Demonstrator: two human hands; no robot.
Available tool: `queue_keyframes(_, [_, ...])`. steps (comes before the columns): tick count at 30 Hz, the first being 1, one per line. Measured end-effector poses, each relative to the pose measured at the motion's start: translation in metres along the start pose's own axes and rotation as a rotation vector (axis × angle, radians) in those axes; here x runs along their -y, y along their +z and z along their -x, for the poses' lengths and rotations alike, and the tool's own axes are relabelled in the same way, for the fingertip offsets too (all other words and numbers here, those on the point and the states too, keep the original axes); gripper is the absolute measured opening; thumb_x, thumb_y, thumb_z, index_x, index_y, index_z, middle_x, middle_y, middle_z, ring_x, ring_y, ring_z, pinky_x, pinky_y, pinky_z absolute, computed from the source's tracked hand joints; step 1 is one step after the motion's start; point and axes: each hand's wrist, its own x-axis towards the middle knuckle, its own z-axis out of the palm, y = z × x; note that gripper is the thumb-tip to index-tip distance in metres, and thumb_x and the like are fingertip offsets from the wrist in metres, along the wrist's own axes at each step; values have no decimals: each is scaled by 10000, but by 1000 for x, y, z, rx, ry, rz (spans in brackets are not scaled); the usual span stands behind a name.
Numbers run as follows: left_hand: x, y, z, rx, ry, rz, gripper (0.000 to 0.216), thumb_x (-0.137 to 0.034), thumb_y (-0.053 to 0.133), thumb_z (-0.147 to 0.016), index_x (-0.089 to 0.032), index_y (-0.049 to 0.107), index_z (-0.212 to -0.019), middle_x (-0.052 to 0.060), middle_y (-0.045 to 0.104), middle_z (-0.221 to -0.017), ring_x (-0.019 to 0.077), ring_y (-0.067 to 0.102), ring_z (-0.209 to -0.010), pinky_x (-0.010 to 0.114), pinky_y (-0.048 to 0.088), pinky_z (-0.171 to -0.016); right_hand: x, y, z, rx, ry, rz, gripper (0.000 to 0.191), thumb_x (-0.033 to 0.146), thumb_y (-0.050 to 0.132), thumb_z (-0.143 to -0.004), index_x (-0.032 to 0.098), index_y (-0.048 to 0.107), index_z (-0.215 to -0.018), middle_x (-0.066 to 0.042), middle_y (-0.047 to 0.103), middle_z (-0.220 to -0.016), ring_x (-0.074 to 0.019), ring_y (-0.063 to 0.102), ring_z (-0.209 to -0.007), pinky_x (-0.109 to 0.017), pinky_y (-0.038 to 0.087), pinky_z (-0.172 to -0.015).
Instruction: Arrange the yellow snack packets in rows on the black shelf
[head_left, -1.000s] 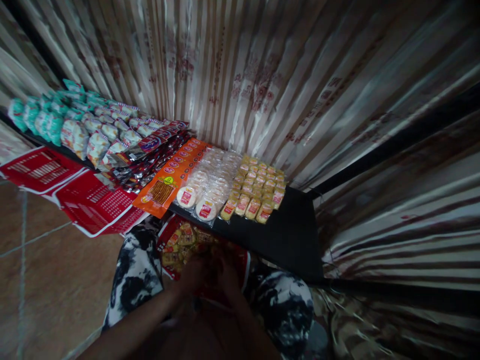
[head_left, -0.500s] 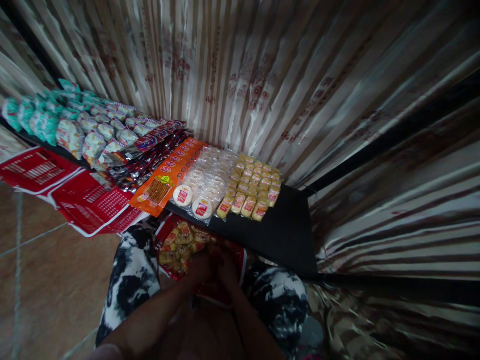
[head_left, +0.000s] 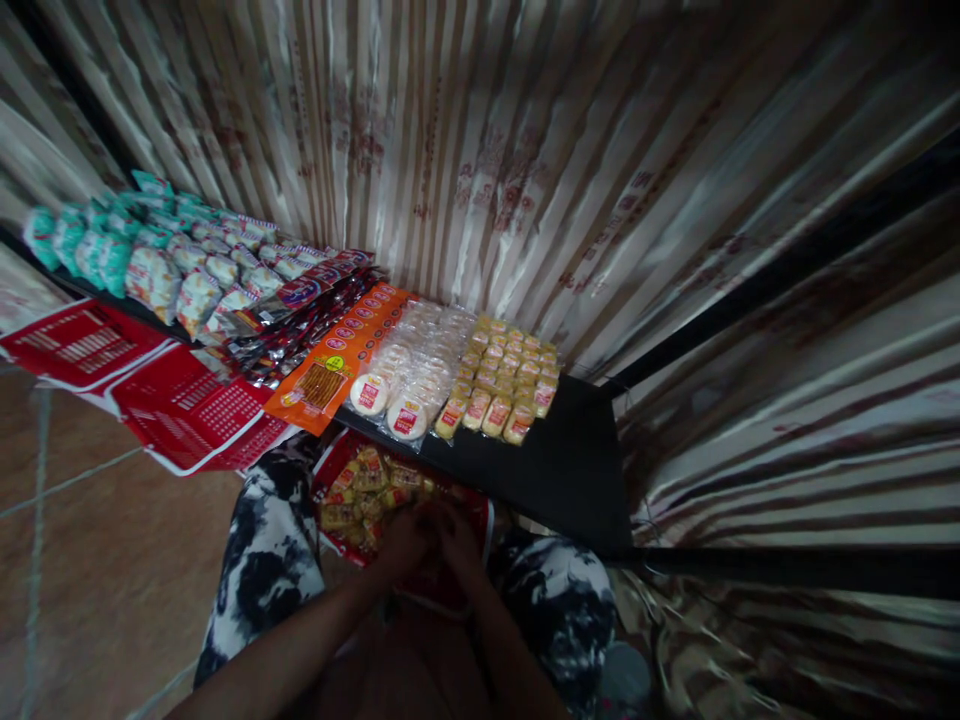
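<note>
My left hand (head_left: 405, 540) and my right hand (head_left: 456, 535) meet between my knees, over an opened red bag (head_left: 484, 525). Their fingers curl inward and look closed, but in the dim light whatever they hold is hidden. Several yellow-wrapped snack packs (head_left: 367, 475) fill the bag's left side, just beyond my left hand. Above the bag, on a black bench (head_left: 566, 470), similar small yellow packs (head_left: 499, 385) stand in rows. Beside those lie clear-wrapped round white crackers (head_left: 405, 415).
Further left on the bench are an orange snack bag (head_left: 319, 385), a pile of dark red-and-silver packets (head_left: 292, 325), white packets (head_left: 199, 295) and teal packets (head_left: 90, 245). Red printed sheeting (head_left: 195, 405) hangs at the front. A striped curtain (head_left: 465, 150) stands behind.
My hands have drawn slightly closer together and up over the red bag. The view has shifted a little; the goods on the bench appear in the same arrangement.
</note>
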Motion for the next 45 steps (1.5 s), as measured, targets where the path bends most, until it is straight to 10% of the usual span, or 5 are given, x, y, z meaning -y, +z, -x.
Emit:
queue_keyframes(6, [-5,-18,10,-90,-45,-99,275,-176,392,-794,-122,598,-968,117,619,-1023,186,547,-979,262,407,-853,26,-19,10,31,-60,-110,343,306,542,-705,221,645,-1020,-50,649,-1104,-219,566,-1072,-399,399,-968])
queue_keyframes(12, [-1,-22,14,-54,48,119,443,-197,412,-781,-174,464,-1220,87,597,-1156,177,552,-1036,274,401,-883,51,-37,17,73,-69,-157,335,275,573,-684,210,631,-1007,-44,672,-1032,-221,609,-976,-395,450,-900])
queue_keyframes(16, [-6,-27,19,-48,75,200,286,-261,461,-750,-185,607,-985,61,659,-979,189,590,-901,286,428,-811,63,-47,24,12,-132,-161,372,275,598,-681,221,609,-1049,-39,642,-1108,-212,568,-1062,-392,405,-971])
queue_keyframes(29, [-63,-45,21,-217,186,589,193,-354,509,-763,-184,561,-839,18,624,-829,147,574,-751,253,449,-688,93,-59,31,-107,-74,-565,410,360,673,-661,193,536,-1009,-81,693,-943,-217,657,-858,-358,524,-783])
queue_keyframes(45, [-106,-56,-25,-371,244,255,449,-103,386,-773,-145,495,-1207,90,547,-1125,158,524,-1014,265,403,-936,111,-76,-33,-396,-166,-426,371,412,609,-665,157,587,-932,-105,669,-942,-201,624,-846,-342,495,-810])
